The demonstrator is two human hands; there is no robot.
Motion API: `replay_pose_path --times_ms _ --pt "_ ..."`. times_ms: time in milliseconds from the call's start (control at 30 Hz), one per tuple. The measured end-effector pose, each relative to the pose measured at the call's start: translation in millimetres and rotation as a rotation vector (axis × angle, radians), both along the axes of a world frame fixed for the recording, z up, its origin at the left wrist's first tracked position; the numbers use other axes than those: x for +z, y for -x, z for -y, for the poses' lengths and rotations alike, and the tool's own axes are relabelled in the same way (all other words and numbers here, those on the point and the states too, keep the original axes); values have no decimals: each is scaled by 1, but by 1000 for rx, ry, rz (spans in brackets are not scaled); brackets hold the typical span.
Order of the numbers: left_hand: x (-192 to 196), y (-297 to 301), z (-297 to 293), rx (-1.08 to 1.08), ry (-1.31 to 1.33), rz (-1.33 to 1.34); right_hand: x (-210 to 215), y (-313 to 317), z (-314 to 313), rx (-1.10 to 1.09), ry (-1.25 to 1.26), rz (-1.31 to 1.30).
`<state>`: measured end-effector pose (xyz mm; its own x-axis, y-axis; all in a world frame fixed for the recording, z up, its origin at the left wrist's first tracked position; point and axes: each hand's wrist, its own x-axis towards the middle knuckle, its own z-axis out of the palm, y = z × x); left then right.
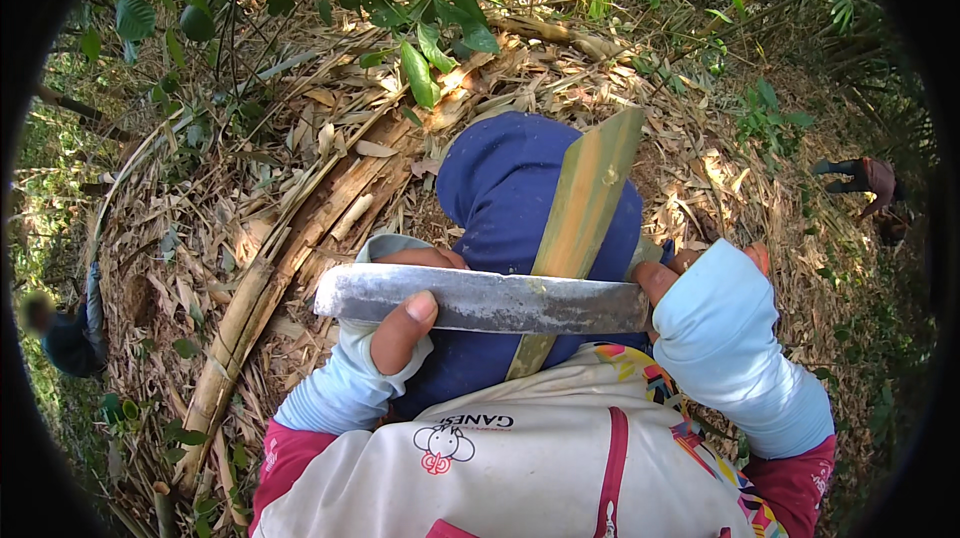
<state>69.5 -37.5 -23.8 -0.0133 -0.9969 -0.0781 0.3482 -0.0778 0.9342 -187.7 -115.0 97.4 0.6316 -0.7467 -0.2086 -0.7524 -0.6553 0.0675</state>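
Note:
A machete (500, 300) with a broad, worn grey blade lies level across my lap. Its blunt end is pinched by my left hand (405, 326), thumb on the near face and fingers behind. At the other end my right hand (657, 280) is closed round it; the pale blue sleeve hides most of that grip and the handle. Behind the blade a flat green and tan bamboo piece (590, 188) with a slanted top stands tilted over my dark blue trousers (500, 178). Whether the blade touches the bamboo I cannot tell.
Dry leaves and bamboo husks (220, 208) cover the ground. A split, fallen bamboo stem (235, 328) lies to my left. Green leafy twigs (430, 48) hang ahead. One person (72, 338) is at the far left, another person (872, 183) at the far right.

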Motion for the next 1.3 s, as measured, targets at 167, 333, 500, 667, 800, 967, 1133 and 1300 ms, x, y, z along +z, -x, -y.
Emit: replay_pose_path --times_ms 167,333,500,667,800,967,1133,1300 --pt "0 2 4 1 15 -35 -5 3 1 12 53 47" --pt "-8 2 6 -11 39 -9 -1 0 3 -5 31 4" --pt "-9 2 9 -23 46 -28 1 -2 5 -28 21 -2" --pt "-6 4 11 8 37 -9 7 -6 7 -22 37 -62" --pt "1 5 14 25 52 -17 5 -4 9 -6 66 -3" --pt "4 2 21 37 29 43 0 2 10 41 171 80" --pt "2 -1 27 36 27 56 6 -2 15 -25 108 -35" --pt "5 4 31 84 31 -20 5 -1 21 56 151 8"
